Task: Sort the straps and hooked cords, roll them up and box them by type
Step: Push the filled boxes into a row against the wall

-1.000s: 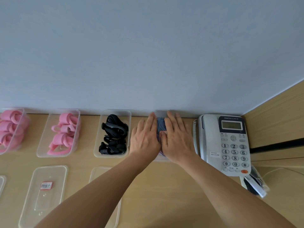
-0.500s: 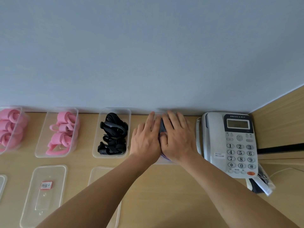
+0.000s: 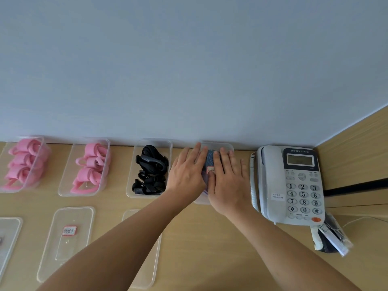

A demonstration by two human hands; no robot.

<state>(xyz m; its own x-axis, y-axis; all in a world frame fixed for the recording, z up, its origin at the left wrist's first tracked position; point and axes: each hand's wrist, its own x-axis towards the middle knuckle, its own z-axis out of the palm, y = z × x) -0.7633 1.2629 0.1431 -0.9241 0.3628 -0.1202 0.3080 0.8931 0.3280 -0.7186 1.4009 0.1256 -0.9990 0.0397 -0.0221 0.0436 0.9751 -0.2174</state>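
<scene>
Four clear plastic boxes stand in a row against the wall. The two on the left (image 3: 25,164) (image 3: 86,169) hold rolled pink straps, the third (image 3: 149,171) holds rolled black hooked cords. On the fourth box (image 3: 227,146), which holds blue rolls (image 3: 210,162), lies a clear lid with a red-edged label. My left hand (image 3: 186,173) and my right hand (image 3: 228,181) lie flat side by side on that lid, fingers straight, pressing down.
Loose clear lids (image 3: 67,242) (image 3: 147,259) (image 3: 8,238) lie on the wooden desk in front of the boxes. A white desk telephone (image 3: 289,185) stands right of my right hand, with a plastic bag (image 3: 329,236) below it. A wooden side panel (image 3: 357,152) closes the right side.
Both hands stay pressed on the lid of the fourth box; my fingers have spread slightly apart, showing more of the blue rolls and the label. The view shifted a little.
</scene>
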